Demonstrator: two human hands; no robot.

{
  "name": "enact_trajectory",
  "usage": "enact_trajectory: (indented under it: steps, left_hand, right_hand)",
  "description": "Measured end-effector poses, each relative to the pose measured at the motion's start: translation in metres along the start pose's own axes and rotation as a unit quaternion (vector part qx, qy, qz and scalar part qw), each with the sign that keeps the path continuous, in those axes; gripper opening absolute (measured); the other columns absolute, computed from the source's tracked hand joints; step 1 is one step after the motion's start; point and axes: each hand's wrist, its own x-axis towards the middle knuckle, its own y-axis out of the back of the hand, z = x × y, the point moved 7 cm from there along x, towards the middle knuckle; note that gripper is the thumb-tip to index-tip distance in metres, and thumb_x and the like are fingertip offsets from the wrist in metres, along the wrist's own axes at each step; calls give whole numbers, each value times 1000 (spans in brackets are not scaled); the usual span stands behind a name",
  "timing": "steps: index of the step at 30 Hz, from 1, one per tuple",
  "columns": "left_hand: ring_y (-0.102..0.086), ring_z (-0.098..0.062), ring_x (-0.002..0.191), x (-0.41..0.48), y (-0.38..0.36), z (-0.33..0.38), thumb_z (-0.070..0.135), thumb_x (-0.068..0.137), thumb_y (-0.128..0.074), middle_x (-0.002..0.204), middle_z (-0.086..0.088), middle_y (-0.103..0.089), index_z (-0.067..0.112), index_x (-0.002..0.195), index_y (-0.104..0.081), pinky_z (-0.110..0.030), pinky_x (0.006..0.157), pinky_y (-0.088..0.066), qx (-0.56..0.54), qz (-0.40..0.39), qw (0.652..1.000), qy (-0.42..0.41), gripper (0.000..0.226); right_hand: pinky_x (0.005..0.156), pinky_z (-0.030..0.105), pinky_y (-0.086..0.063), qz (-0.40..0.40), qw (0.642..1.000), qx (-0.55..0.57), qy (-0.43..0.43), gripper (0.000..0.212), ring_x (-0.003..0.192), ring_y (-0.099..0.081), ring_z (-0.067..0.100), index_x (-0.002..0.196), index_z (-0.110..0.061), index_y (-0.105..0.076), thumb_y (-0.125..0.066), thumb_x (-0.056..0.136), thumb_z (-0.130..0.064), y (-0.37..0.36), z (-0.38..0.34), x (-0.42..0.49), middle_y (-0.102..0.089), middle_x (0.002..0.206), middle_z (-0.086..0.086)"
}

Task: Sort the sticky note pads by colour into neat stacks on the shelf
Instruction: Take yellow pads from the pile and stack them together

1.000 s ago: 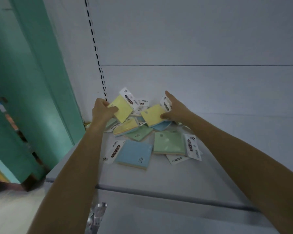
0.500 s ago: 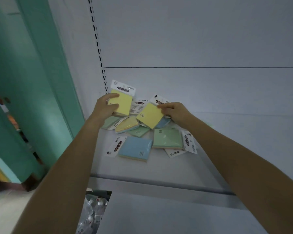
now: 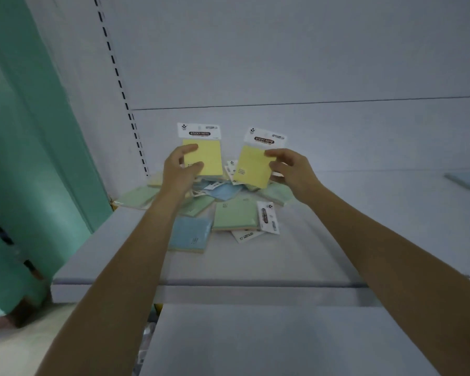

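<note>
Up above the heap, two flat, square pads of pale yellow paper are held side by side. Each is topped with a white card header printed with a black oval reading STICKY NOTE.

The left hand (image 3: 181, 169) grips the left yellow pad (image 3: 205, 156) by its left edge, fingers (image 3: 192, 149) curled over its smooth front face. It holds the pad upright and square to the camera. The right hand (image 3: 291, 169) pinches the right yellow pad (image 3: 253, 166) along its right edge, fingers (image 3: 276, 153) bent onto the front. This pad tilts a little, its header leaning to the right. A narrow gap separates the two pads, and both are lifted off the shelf (image 3: 310, 253), a flat, matte grey-white board with a darker strip along its front edge.

Under the hands a loose pile (image 3: 223, 191) of more pads lies near the shelf's left rear corner, overlapping at odd angles. A green pad (image 3: 235, 214) lies flat at the front with its white header pointing right. A blue pad (image 3: 190, 234) lies just beside it to the left, partly hidden by the left forearm. Paler green and blue ones lie behind.

Well apart, at the far right, another blue pad (image 3: 467, 180) lies alone and blurred. Behind stands a plain white back panel with a slotted upright (image 3: 120, 85), and a teal wall (image 3: 38, 131) rises at the left.
</note>
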Motion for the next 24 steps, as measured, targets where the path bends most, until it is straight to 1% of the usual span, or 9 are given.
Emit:
enact_trajectory:
  steps: [3,5,7,10,14,17,19,21,24]
  left_hand:
    - [-47,-26,121,-11,-45,18,0,82,-59,115,1,-49,20,117,-54,-51,103,-42,26,-48,998,-32,41]
    - [-46,-22,118,-22,-81,29,-3,81,-58,114,2,-49,16,119,-53,-48,106,-41,21,-74,996,-50,42]
    - [-43,-13,110,-34,-118,41,-4,81,-58,112,6,-47,12,120,-52,-43,106,-41,17,-93,994,-62,42]
    - [-45,-14,101,-54,-178,63,-4,80,-58,107,3,-47,13,120,-52,-38,94,-46,13,-116,991,-72,43]
    - [-47,-14,91,-85,-261,89,-4,79,-58,102,1,-48,10,121,-52,-21,69,-42,-10,-128,989,-73,44]
    - [-47,-14,84,-111,-320,105,-3,78,-60,98,1,-50,11,120,-53,-18,66,-41,-18,-128,990,-63,44]
    - [-47,-14,86,-129,-359,115,-2,78,-61,101,-1,-50,11,119,-54,-17,67,-42,-24,-132,989,-63,44]
    - [-48,-10,80,-146,-397,126,-3,78,-62,94,3,-51,11,118,-54,-16,66,-42,-32,-146,987,-59,43]
    - [-48,-5,75,-167,-449,139,-3,78,-63,83,13,-48,12,118,-54,-18,67,-44,-18,-173,983,-58,44]
  right_hand:
    - [59,17,-54,24,1000,-12,4,25,65,-57,6,103,-16,-56,-41,93,1,45,-4,-17,-49,84,-3]
    - [55,16,-53,43,999,-30,10,27,61,-56,3,106,-17,-54,-37,95,0,81,-7,-29,-49,90,-2]
    - [60,20,-50,69,996,-46,14,31,71,-53,9,113,-15,-54,-33,96,-1,120,-9,-39,-48,100,1]
    - [70,25,-46,83,995,-52,-4,38,88,-49,13,128,-13,-49,-35,95,-2,182,-13,-55,-48,108,-3]
    - [67,18,-51,69,995,-74,-16,54,101,-48,13,136,-22,-40,-44,89,5,266,-20,-88,-41,124,-5]
    - [74,22,-48,97,992,-81,-1,51,97,-50,16,131,-19,-45,-50,88,6,336,-28,-111,-48,116,3]
    - [74,21,-48,116,990,-80,6,44,84,-53,14,124,-17,-50,-53,87,6,380,-32,-125,-53,100,5]
    - [74,22,-47,131,987,-90,14,38,77,-52,12,118,-16,-53,-55,86,5,418,-34,-137,-53,90,3]
    - [77,28,-46,154,983,-101,11,37,80,-49,16,117,-17,-56,-56,85,3,467,-33,-153,-49,89,-1]
